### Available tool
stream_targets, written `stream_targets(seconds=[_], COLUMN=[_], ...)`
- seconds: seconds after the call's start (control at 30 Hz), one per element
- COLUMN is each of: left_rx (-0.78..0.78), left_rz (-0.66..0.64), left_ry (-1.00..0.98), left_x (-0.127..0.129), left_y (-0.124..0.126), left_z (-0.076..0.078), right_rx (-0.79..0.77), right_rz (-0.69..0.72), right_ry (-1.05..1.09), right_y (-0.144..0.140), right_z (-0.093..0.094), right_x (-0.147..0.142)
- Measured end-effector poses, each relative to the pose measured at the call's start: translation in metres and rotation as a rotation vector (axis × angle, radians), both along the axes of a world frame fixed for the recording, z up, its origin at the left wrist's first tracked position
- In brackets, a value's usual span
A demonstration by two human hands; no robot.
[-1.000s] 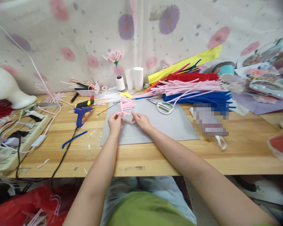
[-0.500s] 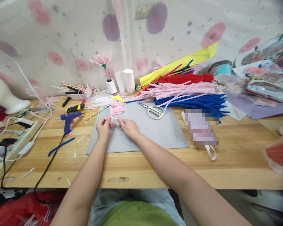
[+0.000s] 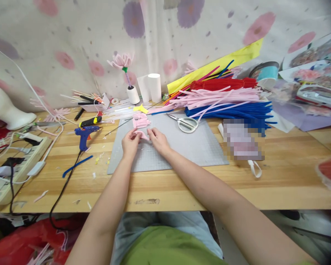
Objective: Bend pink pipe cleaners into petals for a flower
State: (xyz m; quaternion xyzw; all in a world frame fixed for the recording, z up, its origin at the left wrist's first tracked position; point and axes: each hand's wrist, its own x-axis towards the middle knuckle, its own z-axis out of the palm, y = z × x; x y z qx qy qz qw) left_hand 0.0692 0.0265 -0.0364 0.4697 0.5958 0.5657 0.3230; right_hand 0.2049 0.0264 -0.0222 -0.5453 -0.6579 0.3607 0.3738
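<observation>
I am pinching a small pink pipe-cleaner piece (image 3: 141, 134) between both hands over the grey mat (image 3: 182, 151), which is lying flat on the wooden counter (image 3: 278, 184). My left hand (image 3: 130, 142) is closing its fingertips on the left end of the piece; my right hand (image 3: 158, 140) is closing its thumb and forefinger on the right end, so both hands are clamped on it. The piece is sitting just above the mat's upper middle, close to a small heap of finished pink pieces (image 3: 141, 120) lying at the mat's far edge. White-handled scissors (image 3: 185, 123) are lying on the mat to the right of my right hand, well apart from it. Beyond them, bundles of pink, blue and red pipe cleaners (image 3: 226, 103) are stacking up along the back of the counter. A blue glue gun (image 3: 84, 134) is resting on the counter left of the mat, with its black cord trailing toward the near edge, and a power strip (image 3: 19, 165) is sitting at the far left.
</observation>
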Motion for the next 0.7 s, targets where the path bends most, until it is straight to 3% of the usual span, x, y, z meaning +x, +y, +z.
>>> stream_targets(seconds=[0.17, 0.37, 0.47, 0.57, 0.7], left_rx=[0.061, -0.039, -0.086, -0.081, -0.033], left_rz=[-0.013, -0.14, -0.19, -0.204, -0.127], left_ry=[0.215, -0.111, -0.153, -0.066, 0.161], left_x=[0.004, 0.005, 0.004, 0.002, 0.001], left_y=[-0.003, -0.002, -0.001, -0.001, -0.003], left_z=[-0.002, 0.0, 0.0, -0.001, 0.003], right_rx=[0.068, 0.09, 0.065, 0.041, -0.006], right_rz=[0.018, 0.009, 0.017, 0.021, 0.077], right_ry=[-0.12, -0.239, -0.252, -0.264, -0.284], right_y=[-0.003, -0.001, 0.003, 0.007, 0.01], right_z=[-0.002, -0.007, -0.009, -0.01, -0.006], right_x=[-0.003, -0.007, -0.005, -0.003, 0.0])
